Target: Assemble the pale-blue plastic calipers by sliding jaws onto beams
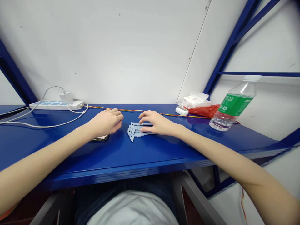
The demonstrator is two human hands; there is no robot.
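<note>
On the blue table, several light grey-blue plastic calipers [136, 131] lie in an overlapping bunch, their jaw ends pointing left. My right hand [158, 122] rests over their long ends, with thumb and fingers apart and touching the top pieces. The hand covers part of them. To their left, my left hand [109, 121] is loosely curled with its knuckles up, apart from the calipers, and nothing shows in it. Partly hidden under the left wrist lies a phone [102, 138] with a dark edge.
A power strip [56, 105] with a white charger [66, 97] and cable sits at the back left. Twisted thin wires [131, 110] run along the rear. At right are a water bottle [234, 104], a red bag [203, 110], tissues [193, 101] and a small white case [182, 110].
</note>
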